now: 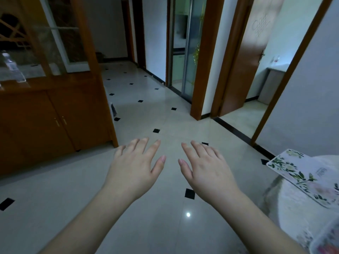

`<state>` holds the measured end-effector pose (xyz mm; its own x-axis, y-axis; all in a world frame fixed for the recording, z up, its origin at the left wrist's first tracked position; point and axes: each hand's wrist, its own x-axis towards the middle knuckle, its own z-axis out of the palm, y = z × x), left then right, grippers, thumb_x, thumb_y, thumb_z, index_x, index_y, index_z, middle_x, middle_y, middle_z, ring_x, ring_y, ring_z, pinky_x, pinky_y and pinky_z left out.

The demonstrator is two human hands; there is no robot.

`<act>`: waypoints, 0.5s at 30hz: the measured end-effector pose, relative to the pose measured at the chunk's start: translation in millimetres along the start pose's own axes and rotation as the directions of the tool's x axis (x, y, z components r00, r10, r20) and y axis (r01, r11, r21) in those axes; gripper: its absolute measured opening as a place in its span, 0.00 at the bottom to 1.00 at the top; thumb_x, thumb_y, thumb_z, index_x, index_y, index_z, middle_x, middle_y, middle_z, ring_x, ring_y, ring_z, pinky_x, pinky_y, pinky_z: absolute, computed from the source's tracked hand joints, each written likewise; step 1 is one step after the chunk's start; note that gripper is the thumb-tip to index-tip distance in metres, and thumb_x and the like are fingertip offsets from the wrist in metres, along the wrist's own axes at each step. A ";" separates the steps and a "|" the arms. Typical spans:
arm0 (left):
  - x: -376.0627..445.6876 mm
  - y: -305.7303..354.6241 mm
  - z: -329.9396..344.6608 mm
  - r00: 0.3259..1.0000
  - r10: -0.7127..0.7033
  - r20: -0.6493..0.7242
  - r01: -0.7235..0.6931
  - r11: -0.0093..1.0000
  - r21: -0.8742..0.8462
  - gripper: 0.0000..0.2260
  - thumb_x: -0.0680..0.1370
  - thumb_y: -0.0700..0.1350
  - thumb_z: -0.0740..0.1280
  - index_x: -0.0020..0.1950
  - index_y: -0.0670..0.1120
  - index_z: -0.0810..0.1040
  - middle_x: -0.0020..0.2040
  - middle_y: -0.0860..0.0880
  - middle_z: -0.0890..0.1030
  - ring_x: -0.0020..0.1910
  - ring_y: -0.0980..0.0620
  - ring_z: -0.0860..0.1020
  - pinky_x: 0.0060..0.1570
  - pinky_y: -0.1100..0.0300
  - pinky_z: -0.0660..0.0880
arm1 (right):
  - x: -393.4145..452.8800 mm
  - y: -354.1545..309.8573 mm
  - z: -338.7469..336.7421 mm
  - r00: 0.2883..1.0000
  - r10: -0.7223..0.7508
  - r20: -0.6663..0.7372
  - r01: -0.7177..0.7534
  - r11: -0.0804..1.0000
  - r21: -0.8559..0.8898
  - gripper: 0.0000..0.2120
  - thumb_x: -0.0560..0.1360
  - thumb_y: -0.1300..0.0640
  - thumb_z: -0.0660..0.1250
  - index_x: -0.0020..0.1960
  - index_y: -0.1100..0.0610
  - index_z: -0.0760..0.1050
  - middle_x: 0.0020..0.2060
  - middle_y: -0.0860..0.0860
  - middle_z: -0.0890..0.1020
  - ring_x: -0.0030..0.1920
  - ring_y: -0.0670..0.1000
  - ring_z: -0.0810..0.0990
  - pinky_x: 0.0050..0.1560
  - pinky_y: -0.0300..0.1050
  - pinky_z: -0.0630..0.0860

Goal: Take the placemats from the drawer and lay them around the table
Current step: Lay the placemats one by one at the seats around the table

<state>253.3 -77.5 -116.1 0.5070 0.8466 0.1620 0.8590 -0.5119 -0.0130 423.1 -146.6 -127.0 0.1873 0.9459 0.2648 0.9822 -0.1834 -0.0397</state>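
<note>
Both hands hang out in front over the floor (pixel 165 116), palms down and holding nothing. The left hand (pixel 135 167) has its fingers straight and spread wide; the right hand (pixel 207 169) matches it, fingers fanned and thumb out. They sit near each other with thumbs almost meeting, apart from everything else in view, which reads as a resting pose between steps rather than a reach.

At the near right, one floral mat (pixel 302 173) lies flat on the table (pixel 293 217), its far corner jutting past the rounded edge. A second patterned piece shows at the very bottom right corner, too cropped to say whether it is another mat. So at least one mat seems laid already.

The cabinet (pixel 45 116) stands on the left with its lower doors closed. No drawer shows in this view, so whether more mats wait inside cannot be told. Open doorways lie far ahead and to the right.
</note>
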 end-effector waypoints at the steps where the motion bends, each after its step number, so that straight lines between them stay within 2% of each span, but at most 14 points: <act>1: 13.3 7.5 2.5 1.000 0.019 0.003 -0.018 1.000 -0.004 0.39 0.71 0.66 0.29 0.80 0.59 0.53 0.79 0.53 0.60 0.78 0.51 0.57 0.74 0.48 0.57 | 6.8 10.9 3.0 1.000 0.018 -0.003 -0.018 1.000 0.003 0.26 0.78 0.41 0.50 0.67 0.52 0.76 0.60 0.54 0.81 0.59 0.54 0.80 0.60 0.52 0.75; 5: 73.0 41.0 9.9 0.996 0.088 0.006 -0.088 0.996 -0.016 0.32 0.77 0.65 0.33 0.80 0.59 0.50 0.80 0.53 0.57 0.79 0.51 0.55 0.75 0.49 0.56 | 39.5 64.2 10.7 0.998 0.050 0.045 -0.050 0.999 -0.012 0.27 0.81 0.41 0.46 0.76 0.50 0.62 0.72 0.52 0.70 0.71 0.53 0.69 0.72 0.51 0.62; 9: 141.8 79.3 10.5 0.990 0.139 -0.014 -0.139 0.990 -0.001 0.28 0.81 0.64 0.39 0.80 0.59 0.53 0.79 0.52 0.60 0.78 0.51 0.57 0.73 0.49 0.57 | 69.1 129.0 13.2 0.992 0.109 0.056 -0.108 0.994 -0.025 0.26 0.83 0.41 0.45 0.78 0.49 0.57 0.76 0.51 0.65 0.75 0.52 0.63 0.74 0.49 0.56; 12: 184.1 115.9 13.0 0.979 0.203 -0.028 -0.203 0.979 0.025 0.29 0.79 0.64 0.39 0.79 0.60 0.54 0.78 0.52 0.62 0.77 0.50 0.60 0.72 0.49 0.59 | 89.1 176.4 16.6 0.981 0.193 0.008 -0.192 0.980 -0.055 0.28 0.81 0.41 0.44 0.76 0.50 0.63 0.73 0.53 0.69 0.72 0.53 0.69 0.72 0.51 0.62; 15: 219.7 148.8 22.3 0.970 0.242 -0.023 -0.242 0.970 -0.002 0.29 0.80 0.64 0.36 0.80 0.59 0.50 0.79 0.53 0.59 0.78 0.51 0.56 0.74 0.50 0.56 | 104.9 215.0 22.1 0.960 0.277 -0.041 -0.279 0.957 -0.073 0.27 0.78 0.42 0.48 0.68 0.52 0.75 0.63 0.54 0.80 0.61 0.54 0.80 0.62 0.52 0.74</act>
<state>494.1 35.6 -104.4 0.6980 0.6939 0.1770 0.7105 -0.7019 -0.0500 654.1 -81.0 -129.1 0.4511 0.8464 0.2831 0.8874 -0.4591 -0.0416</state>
